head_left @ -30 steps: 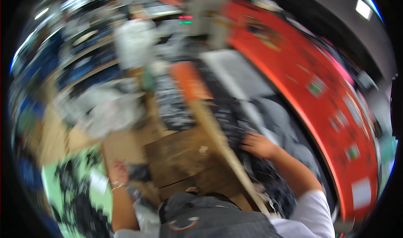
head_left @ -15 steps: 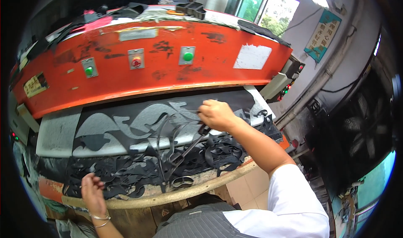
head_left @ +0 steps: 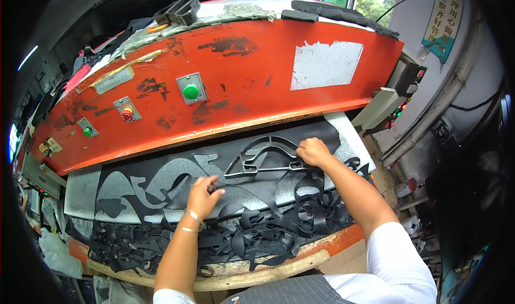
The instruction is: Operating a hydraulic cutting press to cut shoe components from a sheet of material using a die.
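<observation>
A dark metal cutting die with a curved outline lies over the black sheet material. My right hand is closed on its right end. Close to the die's left corner, my left hand hovers with thumb and fingers apart, holding nothing. Curved shapes have been cut out of the sheet on its left side, and the pale grey board shows through the gaps. Black cut-off scraps are heaped along the near edge, below both hands.
The red press beam spans the far side, bearing green and red push buttons. On top rest black blocks and a metal frame. A worn wooden rail edges the near side. A control box stands right.
The die, raised on edge before, now lies lower over the sheet, farther right. My left hand has come from the near left edge up beside it. The view has shifted right.
</observation>
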A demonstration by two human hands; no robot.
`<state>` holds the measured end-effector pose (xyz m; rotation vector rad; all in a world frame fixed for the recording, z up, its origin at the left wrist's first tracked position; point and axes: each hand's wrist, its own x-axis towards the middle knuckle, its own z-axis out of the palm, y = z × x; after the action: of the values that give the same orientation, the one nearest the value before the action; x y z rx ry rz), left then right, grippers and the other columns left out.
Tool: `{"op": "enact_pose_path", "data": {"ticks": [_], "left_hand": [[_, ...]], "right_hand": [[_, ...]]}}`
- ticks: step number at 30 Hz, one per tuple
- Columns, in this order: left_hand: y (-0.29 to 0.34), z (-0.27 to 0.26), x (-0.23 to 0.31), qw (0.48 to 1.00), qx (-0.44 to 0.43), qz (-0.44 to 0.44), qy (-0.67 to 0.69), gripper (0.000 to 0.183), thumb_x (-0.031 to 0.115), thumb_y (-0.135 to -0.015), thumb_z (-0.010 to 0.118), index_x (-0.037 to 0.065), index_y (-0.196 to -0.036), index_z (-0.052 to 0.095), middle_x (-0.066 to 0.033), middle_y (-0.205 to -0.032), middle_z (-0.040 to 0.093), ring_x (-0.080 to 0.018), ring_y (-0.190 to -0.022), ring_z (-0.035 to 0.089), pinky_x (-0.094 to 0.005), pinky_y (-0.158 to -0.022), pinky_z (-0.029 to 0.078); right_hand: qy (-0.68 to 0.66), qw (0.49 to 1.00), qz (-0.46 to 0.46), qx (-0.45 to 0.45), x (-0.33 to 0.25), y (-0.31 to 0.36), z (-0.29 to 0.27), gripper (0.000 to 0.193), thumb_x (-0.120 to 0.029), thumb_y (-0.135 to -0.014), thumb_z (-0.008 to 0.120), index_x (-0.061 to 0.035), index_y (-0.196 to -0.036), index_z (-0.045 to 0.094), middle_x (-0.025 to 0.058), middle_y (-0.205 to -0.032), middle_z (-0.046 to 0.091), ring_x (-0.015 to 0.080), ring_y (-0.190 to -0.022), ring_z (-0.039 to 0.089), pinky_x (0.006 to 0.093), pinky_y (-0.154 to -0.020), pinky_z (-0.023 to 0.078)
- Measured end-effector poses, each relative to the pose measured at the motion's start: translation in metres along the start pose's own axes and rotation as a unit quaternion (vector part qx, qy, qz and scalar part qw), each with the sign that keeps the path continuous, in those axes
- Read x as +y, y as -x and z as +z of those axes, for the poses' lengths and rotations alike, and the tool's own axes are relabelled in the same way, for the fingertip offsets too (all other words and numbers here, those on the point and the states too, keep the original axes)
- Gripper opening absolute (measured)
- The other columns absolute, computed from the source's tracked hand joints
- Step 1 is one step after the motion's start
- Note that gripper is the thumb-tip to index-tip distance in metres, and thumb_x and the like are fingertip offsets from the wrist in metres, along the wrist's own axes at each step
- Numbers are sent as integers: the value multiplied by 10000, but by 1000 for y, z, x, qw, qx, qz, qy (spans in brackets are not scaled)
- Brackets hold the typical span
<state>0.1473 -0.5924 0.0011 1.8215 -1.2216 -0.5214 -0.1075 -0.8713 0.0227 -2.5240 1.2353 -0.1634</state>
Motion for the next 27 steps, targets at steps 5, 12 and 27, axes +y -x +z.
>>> {"op": "enact_pose_path", "data": {"ticks": [5, 12, 27], "left_hand": [[-47, 15, -26, 992, 63, -76, -83, 361, 145, -706, 798, 48, -1045, 714, -106, -884, 641, -264, -876, 611, -340, -807, 492], [-70, 31, -66, 985, 105, 23, -136, 238, 190, -688, 803, 41, -863, 741, -113, -827, 659, -313, -826, 617, -387, -780, 492], [-71, 29, -65, 973, 102, 82, -189, 190, 135, -679, 802, 85, -855, 750, -41, -794, 609, -243, -798, 540, -350, -731, 439]], "right_hand": [[-19, 999, -19, -27, -11, -42, 15, 308, -282, -799, 544, -35, -861, 717, 235, -935, 672, 425, -936, 633, 492, -868, 496], [-40, 997, -58, -26, 0, -65, 32, 310, -278, -806, 544, -19, -845, 709, 245, -925, 668, 436, -920, 631, 500, -858, 497], [-110, 984, -133, -41, 32, -15, 14, 519, -441, -854, 645, -73, -1219, 608, 190, -1239, 592, 344, -1217, 503, 436, -1021, 381]]}}
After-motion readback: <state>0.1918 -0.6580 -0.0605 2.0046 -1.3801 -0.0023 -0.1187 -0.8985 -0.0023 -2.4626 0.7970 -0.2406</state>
